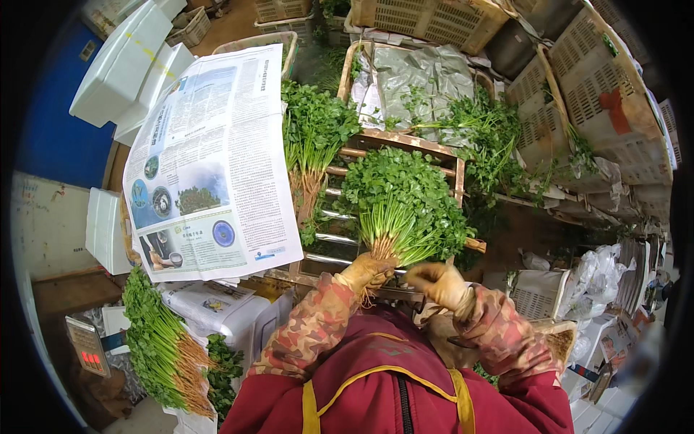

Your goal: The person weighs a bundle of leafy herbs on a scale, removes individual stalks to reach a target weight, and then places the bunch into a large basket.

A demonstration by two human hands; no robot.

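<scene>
My left hand (367, 273), in a worn tan glove, is wrapped round the root end of a bunch of leafy green herbs (405, 210). The leaves fan away from me over a slatted metal rack (340, 239), and thin roots hang below my fist. Close to the right of the stems is my gloved right hand (439, 283), its fingers curled in. Whatever it pinches, if anything, is too small to make out. Another bunch of greens (314, 134) lies at the left of the rack, partly under a spread newspaper (210, 166).
More rooted greens (163, 347) lie at the lower left beside a scale display (89, 346). White foam boxes (123, 61) stand at the far left. Beyond the rack is a plastic-lined crate (426, 79) with loose greens (491, 137); stacked crates (593, 94) rise at the right.
</scene>
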